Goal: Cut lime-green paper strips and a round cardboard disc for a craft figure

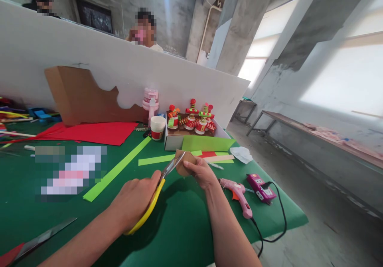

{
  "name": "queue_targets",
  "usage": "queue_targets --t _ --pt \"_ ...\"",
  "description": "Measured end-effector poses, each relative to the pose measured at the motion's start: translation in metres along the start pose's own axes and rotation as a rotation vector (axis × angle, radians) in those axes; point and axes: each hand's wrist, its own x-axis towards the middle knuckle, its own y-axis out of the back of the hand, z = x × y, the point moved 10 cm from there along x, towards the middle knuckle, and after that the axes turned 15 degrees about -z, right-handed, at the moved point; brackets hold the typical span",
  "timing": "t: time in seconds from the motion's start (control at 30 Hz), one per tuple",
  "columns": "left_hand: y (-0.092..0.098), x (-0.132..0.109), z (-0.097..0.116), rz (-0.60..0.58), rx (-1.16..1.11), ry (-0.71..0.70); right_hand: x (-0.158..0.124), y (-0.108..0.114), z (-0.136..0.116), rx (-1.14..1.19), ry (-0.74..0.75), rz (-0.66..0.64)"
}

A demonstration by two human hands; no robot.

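Observation:
My left hand is closed round the yellow handles of a pair of scissors. The steel blades point up and to the right and meet the edge of a small brown cardboard piece. My right hand pinches that piece from the right, just above the green table cover. Both hands are near the middle of the table's front part.
A pink glue gun and a pink plug unit with a black cord lie to the right. Behind are a box of craft figures, a paper cup, green strips, red paper and a white partition, with two people beyond it.

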Motion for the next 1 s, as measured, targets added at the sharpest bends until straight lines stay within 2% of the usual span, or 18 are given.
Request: queue_targets --t 0.23,0.37,0.5,0.57,0.63,0.77,0.9,1.0 --pt "0.002 -0.002 0.002 -0.003 -0.012 -0.018 -0.003 0.0 -0.004 -0.022 -0.007 -0.02" --pt "-0.001 0.003 -0.002 0.036 -0.006 -0.011 -0.003 -0.003 -0.006 -0.03 0.002 -0.004" --pt "-0.003 0.012 -0.009 0.154 -0.153 -0.03 0.0 -0.009 -0.011 0.136 0.178 0.105" --pt "-0.001 0.013 -0.013 0.223 -0.192 -0.001 0.002 -0.017 -0.011 0.216 0.275 0.112" --pt "0.0 0.012 -0.015 0.252 -0.178 0.061 0.005 -0.027 -0.007 0.259 0.311 0.095" --pt "-0.004 0.011 -0.008 0.2 -0.146 0.102 0.008 -0.033 0.007 0.327 0.296 0.137" --pt "-0.008 0.011 0.006 0.134 -0.088 0.068 0.002 -0.021 0.011 0.327 0.31 0.276" --pt "-0.01 0.01 0.009 0.115 -0.051 0.061 0.0 -0.016 0.011 0.303 0.302 0.308"
